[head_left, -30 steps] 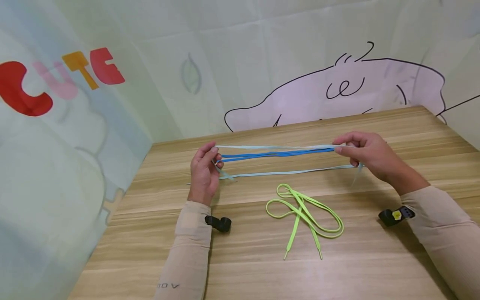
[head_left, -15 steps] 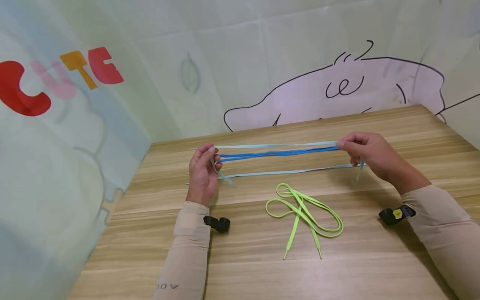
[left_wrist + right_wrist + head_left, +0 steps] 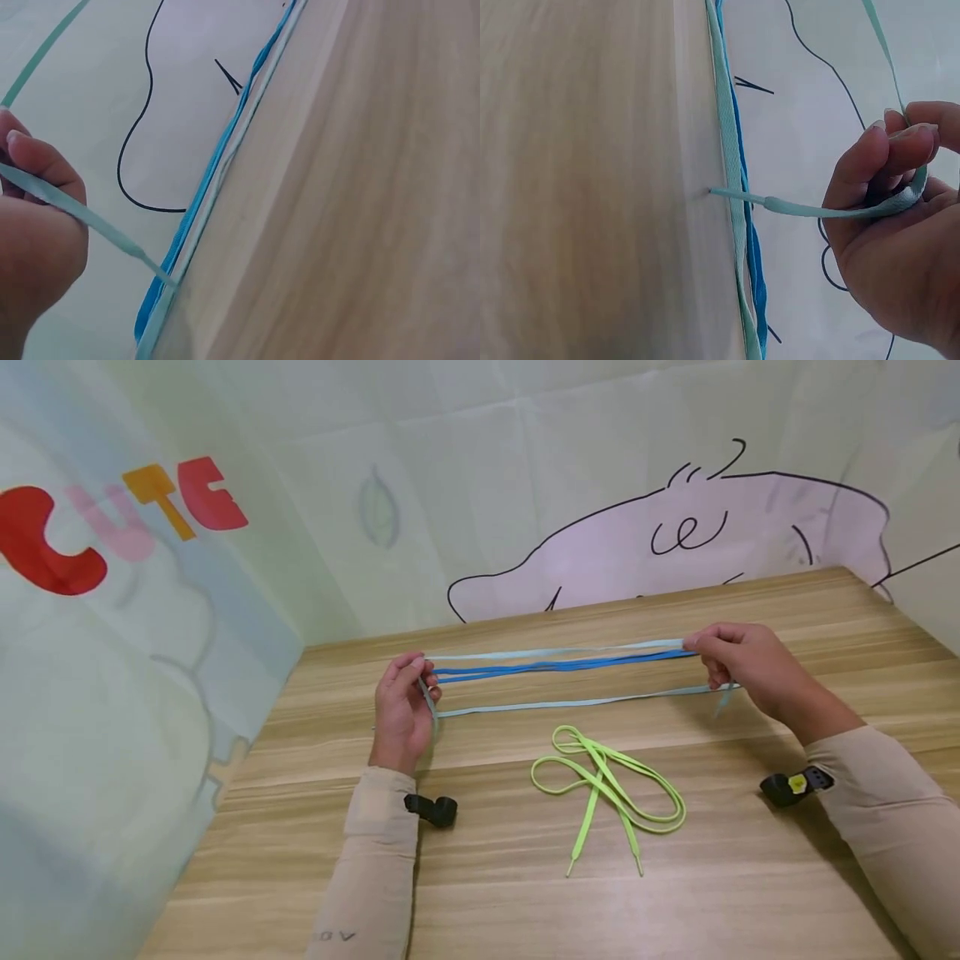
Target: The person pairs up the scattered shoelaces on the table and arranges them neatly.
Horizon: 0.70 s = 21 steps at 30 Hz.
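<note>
A pale blue shoelace (image 3: 525, 654) is stretched between both hands, above the table. My left hand (image 3: 402, 714) pinches it near one end, and a short tail (image 3: 97, 223) hangs from the palm. My right hand (image 3: 753, 664) pinches it near the other end; its tipped tail (image 3: 802, 208) hangs across the palm in the right wrist view. Below the stretched lace, a folded blue shoelace (image 3: 570, 666) lies lengthwise on the table. Nearer the person lies another pale blue strand (image 3: 555, 704), its ends partly hidden by the hands.
A yellow-green shoelace (image 3: 630, 812) lies in loose loops on the wooden table (image 3: 495, 877), between the forearms. Behind the table hangs a printed cloth (image 3: 450, 485) with cartoon drawings and letters. Black wrist cameras are strapped over both sleeves.
The right hand has shifted a little to the right and the left hand slightly left, so the stretched lace spans wider. The tail at the left hand now hangs closer to the palm.
</note>
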Each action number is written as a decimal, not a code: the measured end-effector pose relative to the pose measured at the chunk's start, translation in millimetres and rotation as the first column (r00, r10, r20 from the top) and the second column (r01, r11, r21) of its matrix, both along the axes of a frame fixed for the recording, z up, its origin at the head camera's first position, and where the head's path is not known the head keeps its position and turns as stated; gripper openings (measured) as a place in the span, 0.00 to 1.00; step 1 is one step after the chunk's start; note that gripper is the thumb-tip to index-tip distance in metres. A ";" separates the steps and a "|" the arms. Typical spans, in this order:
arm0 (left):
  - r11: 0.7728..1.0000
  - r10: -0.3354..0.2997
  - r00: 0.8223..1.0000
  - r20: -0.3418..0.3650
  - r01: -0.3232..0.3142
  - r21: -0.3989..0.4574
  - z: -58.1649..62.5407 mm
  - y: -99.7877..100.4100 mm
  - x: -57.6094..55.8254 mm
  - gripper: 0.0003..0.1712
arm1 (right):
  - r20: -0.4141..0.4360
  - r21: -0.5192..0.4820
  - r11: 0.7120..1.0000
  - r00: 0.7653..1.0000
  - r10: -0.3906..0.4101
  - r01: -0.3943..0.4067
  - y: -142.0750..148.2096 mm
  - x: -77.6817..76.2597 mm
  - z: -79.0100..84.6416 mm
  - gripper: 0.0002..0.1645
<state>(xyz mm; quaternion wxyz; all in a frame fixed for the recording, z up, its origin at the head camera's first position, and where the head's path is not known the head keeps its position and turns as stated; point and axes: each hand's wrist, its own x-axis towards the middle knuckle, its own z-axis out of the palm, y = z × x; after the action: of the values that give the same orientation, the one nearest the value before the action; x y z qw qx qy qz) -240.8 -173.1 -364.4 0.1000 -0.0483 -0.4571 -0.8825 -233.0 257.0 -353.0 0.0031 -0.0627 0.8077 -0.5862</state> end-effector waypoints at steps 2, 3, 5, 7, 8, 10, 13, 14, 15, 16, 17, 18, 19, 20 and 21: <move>1.000 0.007 1.000 0.008 -0.007 0.024 1.4 -1.0 -0.3 0.05 | 0.001 -0.006 1.000 1.000 0.004 -0.004 2.0 -0.5 -0.2 0.19; 0.999 0.011 1.000 0.010 -0.011 0.033 1.7 -1.9 -0.5 0.05 | 0.001 -0.007 1.000 1.000 0.009 -0.009 2.8 -0.6 -0.2 0.18; 0.999 0.014 1.000 0.013 -0.014 0.045 2.8 -4.3 -0.9 0.05 | 0.007 -0.023 1.000 1.000 0.003 -0.003 2.5 -0.3 -0.3 0.18; 0.998 0.013 1.000 0.023 -0.014 0.061 2.7 -7.9 -1.1 0.05 | 0.016 -0.049 0.999 1.000 -0.006 0.007 1.1 0.3 0.0 0.16; 0.998 0.013 1.000 0.028 -0.015 0.066 2.4 -9.8 -1.1 0.05 | 0.019 -0.061 0.998 1.000 -0.007 0.008 0.3 0.6 0.4 0.16; 0.998 0.010 0.999 0.038 -0.012 0.068 2.6 -13.4 -1.1 0.06 | 0.028 -0.083 0.996 0.999 -0.026 0.028 -1.6 1.2 0.9 0.15; 0.998 0.013 0.999 0.047 -0.016 0.061 3.2 -19.2 -1.2 0.06 | 0.028 -0.096 0.995 0.999 -0.037 0.040 -3.3 2.3 1.7 0.13; 0.999 0.019 0.999 0.049 -0.021 0.050 3.6 -21.1 -1.2 0.07 | 0.027 -0.093 0.995 0.999 -0.040 0.043 -3.4 2.7 1.8 0.12; 0.999 0.026 0.998 0.053 -0.028 0.040 4.1 -23.1 -1.1 0.07 | 0.026 -0.093 0.995 0.999 -0.045 0.047 -3.4 3.0 1.9 0.12; 0.999 0.032 0.998 0.058 -0.034 0.036 4.6 -25.1 -1.2 0.06 | 0.026 -0.096 0.994 0.999 -0.048 0.050 -3.1 3.2 1.7 0.12; 0.999 0.042 0.997 0.064 -0.044 0.021 5.3 -26.9 -1.1 0.06 | 0.028 -0.102 0.993 0.998 -0.049 0.051 -2.6 3.3 1.6 0.12; 0.999 0.052 0.996 0.072 -0.053 0.010 6.0 -28.7 -1.0 0.06 | 0.030 -0.110 0.992 0.998 -0.052 0.055 -2.0 3.3 1.3 0.12; 0.998 0.062 0.995 0.080 -0.062 -0.001 6.7 -30.5 -0.9 0.06 | 0.031 -0.113 0.992 0.998 -0.054 0.057 -1.3 3.1 1.1 0.13; 0.998 0.070 0.994 0.087 -0.069 -0.017 7.4 -32.3 -1.0 0.08 | 0.033 -0.116 0.991 0.998 -0.057 0.061 -0.5 2.9 1.0 0.13; 0.997 0.072 0.993 0.095 -0.070 -0.024 8.0 -34.2 -1.4 0.09 | 0.036 -0.124 0.990 0.998 -0.061 0.065 0.4 2.7 0.9 0.12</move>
<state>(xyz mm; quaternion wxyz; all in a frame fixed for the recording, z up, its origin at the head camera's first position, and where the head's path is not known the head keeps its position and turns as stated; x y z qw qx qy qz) -242.1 -207.3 -356.4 0.1087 0.0093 -0.4720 -0.8748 -230.3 257.4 -352.0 -0.0062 -0.0279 0.7708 -0.6364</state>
